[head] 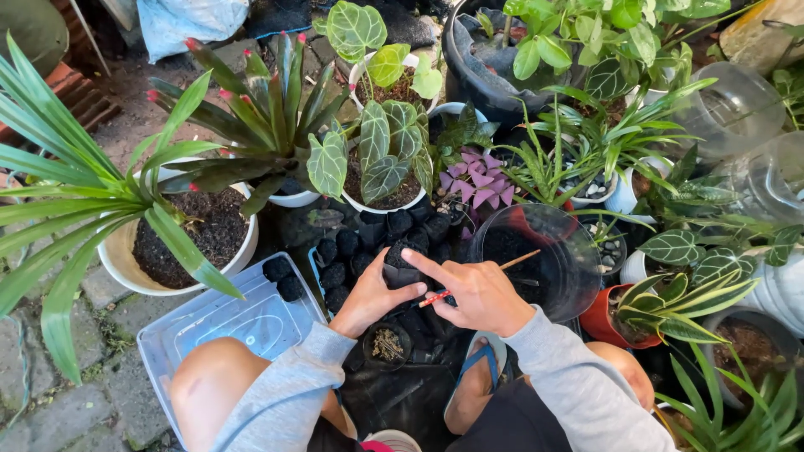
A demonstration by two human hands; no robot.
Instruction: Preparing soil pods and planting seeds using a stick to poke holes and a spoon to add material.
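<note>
Currently:

1. Left hand (371,295) is clamped on a small black nursery pot (400,266) filled with dark soil, thumb on the near side, fingers wrapped round the far side.
2. Right hand (479,295) pinches a thin stick (481,276) with a red near end; index finger extended, tip touching the soil in that pot, other fingers curled on the stick.
3. The pot sits over the person's lap, just in front of a row of filled black pots (347,255) on the paving.
4. Clear plastic bin (226,322) lies near the left knee; two filled pots rest at its far edge.
5. Clear round tub (548,259), dark soil inside, is just beyond the right hand; the stick's far end lies across its rim.
6. Another small black pot (387,344) with dry root bits sits below the hands.
7. White pot (180,243) with a long-leaved plant stands at left; more potted plants crowd the far side.
8. Blue sandal (476,372) shows under the right forearm.
</note>
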